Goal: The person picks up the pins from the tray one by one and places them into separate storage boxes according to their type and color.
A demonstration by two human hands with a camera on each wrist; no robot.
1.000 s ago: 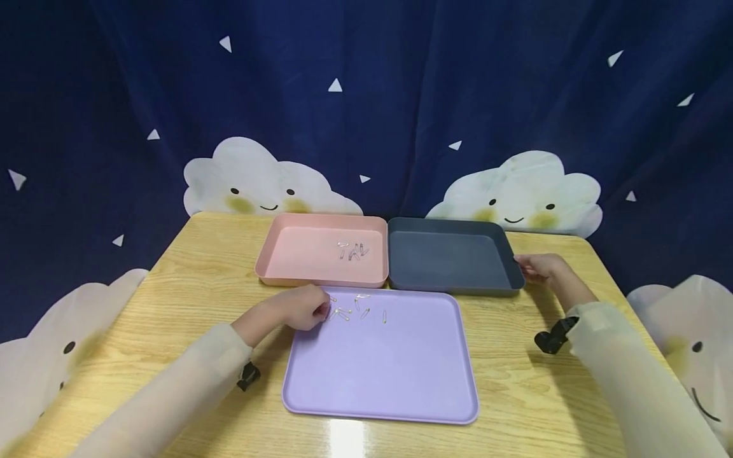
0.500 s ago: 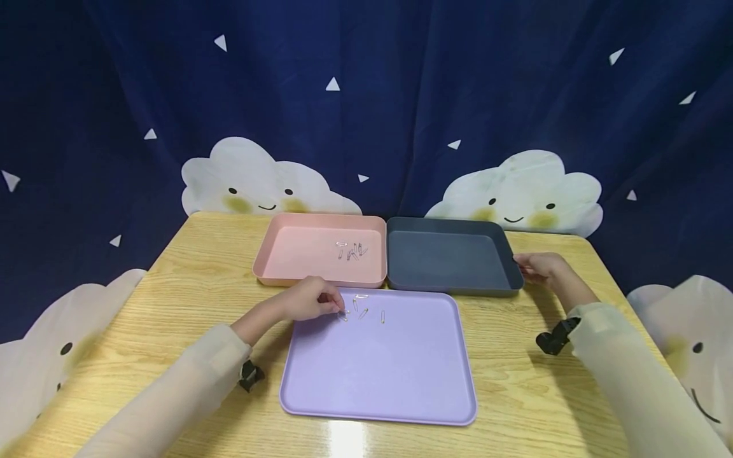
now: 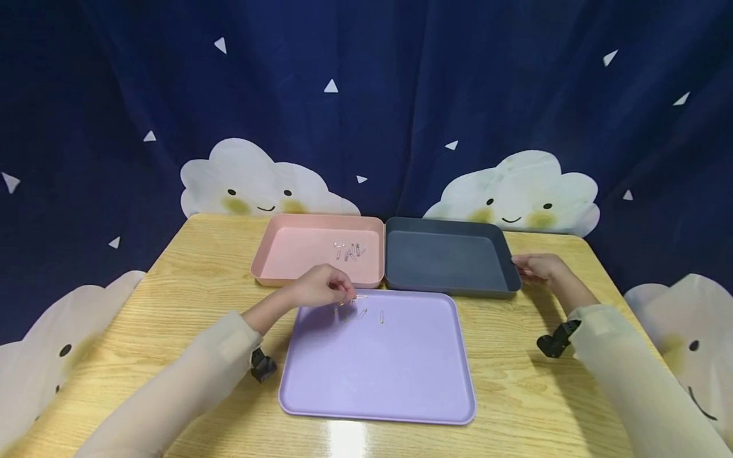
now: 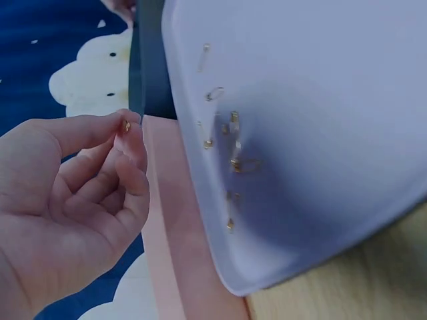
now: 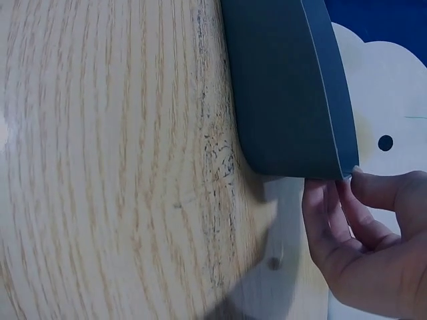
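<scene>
My left hand (image 3: pixel 322 286) is above the far left part of the lilac tray (image 3: pixel 378 375). Thumb and forefinger pinch a small gold safety pin (image 4: pixel 127 125), mostly hidden by the fingertips. Several gold safety pins lie on the tray below, one of them a lone pin (image 3: pixel 382 317) to the right of the others. In the pink tray (image 3: pixel 298 248) behind, several silver-looking safety pins (image 3: pixel 352 254) lie scattered toward the right. My right hand (image 3: pixel 541 267) grips the right-hand rim of the dark blue-grey tray (image 5: pixel 287 93), thumb on the edge and fingers against the outer wall.
The pink and dark trays stand side by side, with the lilac tray in front of them on the wooden table (image 3: pixel 515 394). Behind the table hangs a navy curtain (image 3: pixel 378 95) with white clouds. A black wrist camera (image 3: pixel 263 366) hangs below the left sleeve.
My left hand has moved right and away across the pins and risen, now pinching a gold safety pin. The right hand stays at the dark tray's rim.
</scene>
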